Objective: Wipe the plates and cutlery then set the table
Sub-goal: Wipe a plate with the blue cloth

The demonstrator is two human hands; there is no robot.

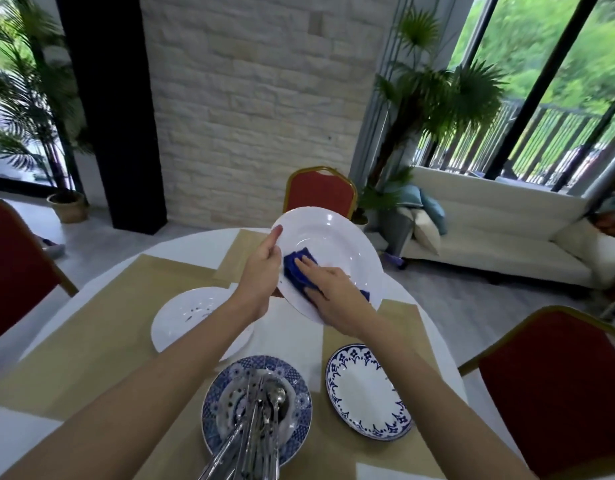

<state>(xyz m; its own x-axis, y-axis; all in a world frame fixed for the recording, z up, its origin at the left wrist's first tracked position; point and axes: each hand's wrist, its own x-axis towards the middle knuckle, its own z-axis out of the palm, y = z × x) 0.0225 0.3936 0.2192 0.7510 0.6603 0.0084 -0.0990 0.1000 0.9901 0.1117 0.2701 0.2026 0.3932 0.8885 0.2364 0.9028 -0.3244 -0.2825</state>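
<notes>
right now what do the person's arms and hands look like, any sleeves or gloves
Both arms are bare all the way to the frame's edge: no sleeves show. The left hand and right hand wear no gloves, and no watch or bracelet shows at either wrist.

one person's two arms, seen from where i stand close by. the left forearm [143,368] and the right forearm [420,375] are bare along their whole visible length (the view cuts them off around the elbows), slender and smooth. the left hand [261,275] and the right hand [333,292] are bare as well, with slim fingers; the nails look short, though blur hides finer detail.
</notes>
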